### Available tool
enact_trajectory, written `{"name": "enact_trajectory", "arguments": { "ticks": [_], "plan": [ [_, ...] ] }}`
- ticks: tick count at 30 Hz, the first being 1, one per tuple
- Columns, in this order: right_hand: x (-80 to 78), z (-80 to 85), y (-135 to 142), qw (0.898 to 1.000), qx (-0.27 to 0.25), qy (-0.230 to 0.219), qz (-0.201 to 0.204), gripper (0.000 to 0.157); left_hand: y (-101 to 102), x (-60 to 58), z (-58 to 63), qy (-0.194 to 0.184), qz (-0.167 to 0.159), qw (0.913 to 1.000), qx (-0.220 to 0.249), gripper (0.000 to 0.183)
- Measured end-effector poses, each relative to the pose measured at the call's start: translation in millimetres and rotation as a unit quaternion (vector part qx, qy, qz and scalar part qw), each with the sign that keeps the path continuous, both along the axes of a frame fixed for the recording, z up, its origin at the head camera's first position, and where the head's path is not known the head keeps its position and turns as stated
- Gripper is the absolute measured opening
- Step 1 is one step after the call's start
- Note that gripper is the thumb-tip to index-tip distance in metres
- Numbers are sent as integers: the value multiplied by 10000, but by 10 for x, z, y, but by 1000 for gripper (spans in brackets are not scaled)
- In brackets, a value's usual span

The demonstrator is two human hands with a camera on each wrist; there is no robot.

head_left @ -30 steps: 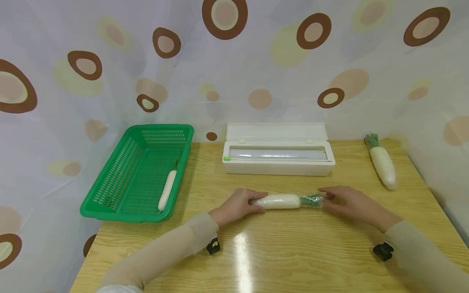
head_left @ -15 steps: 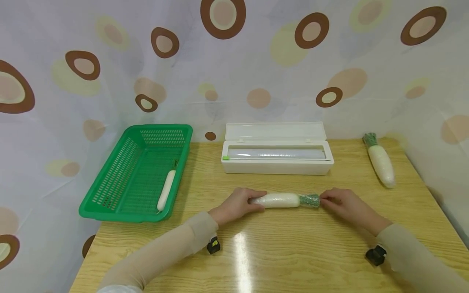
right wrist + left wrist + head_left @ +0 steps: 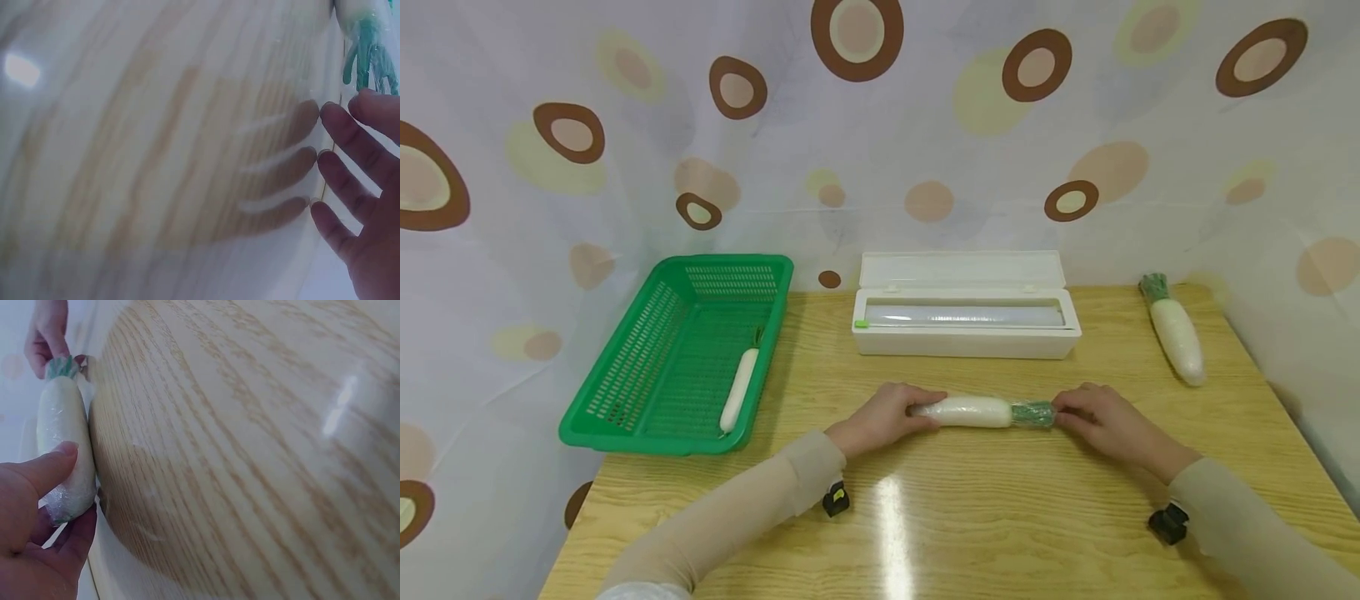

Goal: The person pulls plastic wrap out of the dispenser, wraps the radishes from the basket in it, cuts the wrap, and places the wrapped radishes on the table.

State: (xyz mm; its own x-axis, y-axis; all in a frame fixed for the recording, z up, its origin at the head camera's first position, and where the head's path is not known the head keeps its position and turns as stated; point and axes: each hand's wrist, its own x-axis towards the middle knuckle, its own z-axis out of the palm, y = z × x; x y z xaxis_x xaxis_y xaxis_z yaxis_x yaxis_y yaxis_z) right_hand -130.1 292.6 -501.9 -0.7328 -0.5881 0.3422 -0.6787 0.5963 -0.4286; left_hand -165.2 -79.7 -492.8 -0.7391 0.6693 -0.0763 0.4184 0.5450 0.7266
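A white radish (image 3: 972,411) wrapped in clear film lies across the middle of the table, its green leaf end pointing right. My left hand (image 3: 886,421) grips the root end; in the left wrist view the thumb lies on top and the fingers curl beneath. At the other end, my right hand (image 3: 1103,423) pinches the plastic wrap (image 3: 1051,414) just past the leaves (image 3: 1032,413). The right wrist view shows its thumb beside the leaf end, the other fingers (image 3: 347,184) spread against the tabletop. The pinched film itself is mostly hidden by the fingers.
Behind the radish stands a white cling film dispenser (image 3: 966,342) with its lid raised. A green basket (image 3: 576,435) on the left holds a thinner white radish (image 3: 740,392). Another wrapped radish (image 3: 1177,340) lies at the back right. A patterned curtain (image 3: 880,142) hangs behind the table.
My right hand's fingers have come together at the leaf end, and the loose film there is drawn in closer to the leaves. My left hand and the radish have stayed almost still.
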Motion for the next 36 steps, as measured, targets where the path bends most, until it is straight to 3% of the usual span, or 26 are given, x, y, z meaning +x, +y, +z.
{"name": "enact_trajectory", "arguments": {
  "ticks": [6,10,16,21,27,29,33,36],
  "plan": [
    [-4,30,-4,9987,386,201,246,23,-4,0,14,32,-15,10000,-49,50],
    [-11,49,-4,9985,244,-60,483,26,-3,-6,12,66,-72,10000,-9,48],
    [-21,53,35,9963,-50,-20,863,33,-3,-19,3,100,-178,9998,23,48],
    [-32,72,37,9953,-96,-264,925,32,5,-28,2,194,-265,9995,36,46],
    [-21,69,-5,9960,627,213,601,29,21,-22,19,186,-330,9993,-6,47],
    [-7,89,-28,9964,785,-46,320,23,17,-23,24,129,-300,9995,-11,48],
    [19,144,-40,9915,609,-1036,-495,10,3,-27,26,14,-202,9998,26,49],
    [30,146,-25,9903,193,-1247,-590,14,4,-25,28,-75,-145,9999,46,49]
  ]
}}
